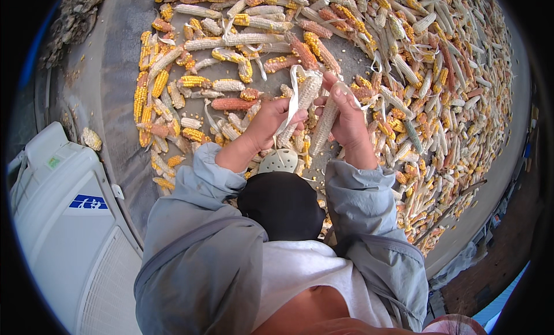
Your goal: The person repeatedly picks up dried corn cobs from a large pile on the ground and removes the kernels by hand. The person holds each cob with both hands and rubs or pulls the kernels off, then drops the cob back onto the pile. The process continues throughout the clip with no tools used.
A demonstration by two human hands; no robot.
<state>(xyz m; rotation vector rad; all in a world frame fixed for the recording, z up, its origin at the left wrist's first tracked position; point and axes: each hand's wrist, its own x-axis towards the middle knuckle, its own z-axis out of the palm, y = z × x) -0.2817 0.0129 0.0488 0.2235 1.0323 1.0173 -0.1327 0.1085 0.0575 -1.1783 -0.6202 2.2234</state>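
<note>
Closest is the grey jacket, then a knee in black trousers. Past the knee, the two hands are up in front, over the ground. The left hand has its fingers curled around a pale corn cob with a strip of dry husk hanging from it. The right hand pinches the top of a second pale cob between its thumb and fingers, and that cob hangs down at a slant. The cobs look light, dry and stiff, a bit bumpy, so they likely won't slip much. The thick middle seems the best place to hold; the papery husk might tear. Below is a pale clog with holes. Farther out, yellow, white and reddish corn ears cover the grey ground, piled thickest on the right.
</note>
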